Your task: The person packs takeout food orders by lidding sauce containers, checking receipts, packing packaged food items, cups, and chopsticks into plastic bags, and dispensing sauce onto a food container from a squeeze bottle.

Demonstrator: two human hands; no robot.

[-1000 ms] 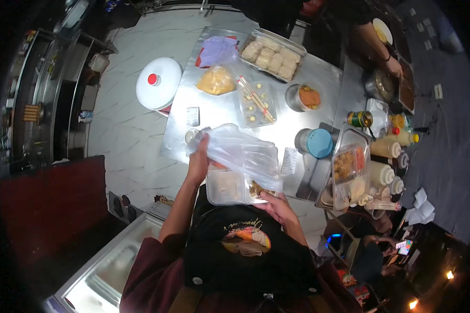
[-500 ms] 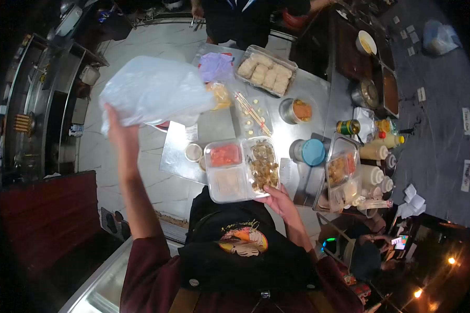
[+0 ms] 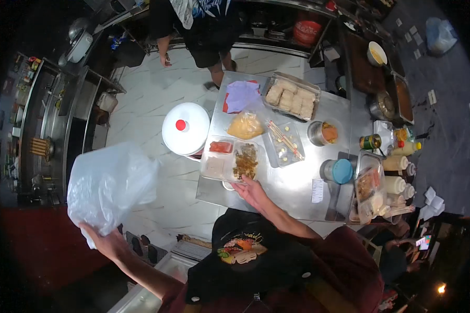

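A large translucent plastic bag (image 3: 112, 182) hangs out to the left, with the fingers of my left hand (image 3: 103, 241) closed on its lower edge. My right hand (image 3: 251, 192) grips the near right corner of a clear compartment container (image 3: 218, 180). Red food, pale food and brown chopped food fill its compartments. The container is over the left part of the steel table (image 3: 277, 195). Just beyond it lies a bag of yellow-orange food (image 3: 245, 125), and to its right a clear tray (image 3: 282, 143) with skewers and small pale pieces.
A white-lidded pot (image 3: 185, 128) with a red knob stands left of the table. Farther back sit a purple cloth (image 3: 242, 96) and a box of pale blocks (image 3: 292, 99). A blue-lidded tub (image 3: 339, 171) and sauce bottles (image 3: 394, 185) line the right. Another person (image 3: 209, 36) stands beyond the table.
My left hand has carried the plastic bag left and toward me. My right hand has moved the container left and away. The view has shifted, uncovering the white-lidded pot.
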